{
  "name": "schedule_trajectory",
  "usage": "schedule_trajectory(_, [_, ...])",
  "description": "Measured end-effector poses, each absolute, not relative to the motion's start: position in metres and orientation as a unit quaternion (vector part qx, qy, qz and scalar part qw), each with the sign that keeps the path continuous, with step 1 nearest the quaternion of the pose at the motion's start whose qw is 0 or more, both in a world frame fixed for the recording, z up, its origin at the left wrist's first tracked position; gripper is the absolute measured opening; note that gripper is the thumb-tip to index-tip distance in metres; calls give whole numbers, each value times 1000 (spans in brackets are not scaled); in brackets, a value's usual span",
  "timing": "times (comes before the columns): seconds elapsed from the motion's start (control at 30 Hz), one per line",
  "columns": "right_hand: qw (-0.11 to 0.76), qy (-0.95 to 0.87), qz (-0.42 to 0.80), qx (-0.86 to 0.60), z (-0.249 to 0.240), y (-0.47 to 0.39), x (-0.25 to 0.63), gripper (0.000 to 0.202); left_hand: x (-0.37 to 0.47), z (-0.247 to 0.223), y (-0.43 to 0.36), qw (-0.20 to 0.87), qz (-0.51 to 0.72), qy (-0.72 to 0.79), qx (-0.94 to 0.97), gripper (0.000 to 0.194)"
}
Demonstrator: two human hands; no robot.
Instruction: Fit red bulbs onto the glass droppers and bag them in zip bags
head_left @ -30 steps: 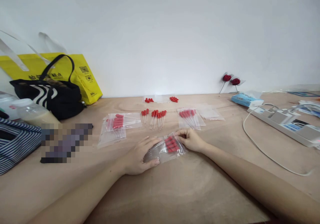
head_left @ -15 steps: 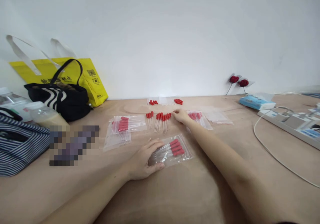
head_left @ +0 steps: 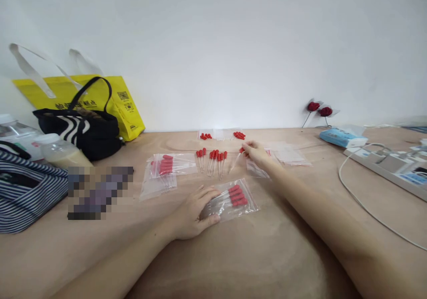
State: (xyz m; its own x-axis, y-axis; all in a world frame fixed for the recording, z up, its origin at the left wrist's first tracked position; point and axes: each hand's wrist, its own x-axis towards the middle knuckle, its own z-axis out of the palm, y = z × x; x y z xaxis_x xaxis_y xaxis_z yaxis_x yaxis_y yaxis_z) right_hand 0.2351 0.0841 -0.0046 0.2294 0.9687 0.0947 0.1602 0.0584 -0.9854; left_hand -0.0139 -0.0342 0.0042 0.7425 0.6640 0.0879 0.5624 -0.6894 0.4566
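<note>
My left hand (head_left: pixel 193 212) rests on the table, curved around the left end of a clear plastic bag (head_left: pixel 216 210) and holding it there. Its thumb lies at the bag's near edge and its fingers at the far edge. Inside are several droppers (head_left: pixel 237 195) with red bulbs. Beyond it, my right hand (head_left: pixel 254 151) pinches one dropper (head_left: pixel 236 161) by its red bulb, the clear stem pointing down and left. Loose droppers (head_left: pixel 213 157) lie in a row to the left of that hand. Another clear bag (head_left: pixel 256 170) lies partly hidden under my right hand.
Filled bags of droppers (head_left: pixel 167 165) lie at the left, with another bag (head_left: pixel 220 133) by the wall. Flat bags (head_left: pixel 293 155), a tissue pack (head_left: pixel 342 137) and a power strip (head_left: pixel 383 165) with a cable are at the right. A yellow bag (head_left: pixel 128 117) and black bag (head_left: pixel 100 134) stand left.
My right hand has moved right, away from the loose row, with one dropper drawn out in its fingers. My left hand stays at the bag.
</note>
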Motion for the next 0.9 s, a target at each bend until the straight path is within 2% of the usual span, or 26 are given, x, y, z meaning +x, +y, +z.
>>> schedule_trajectory(0.1, [623, -455, 342, -536, -4, 45, 261, 31, -13, 4, -35, 198, 119, 338, 912, 47])
schedule_trajectory(0.27, [682, -404, 356, -494, -21, -15, 287, 36, -10, 6, -36, 197, 123, 339, 912, 45])
schedule_trajectory(0.6, [679, -372, 421, -473, -24, -35, 273, 38, -13, 6, -35, 199, 100, 342, 913, 55])
schedule_trajectory(0.9, [603, -363, 556, -441, -25, -52, 263, 29, -11, 7, -35, 194, 106, 341, 914, 54])
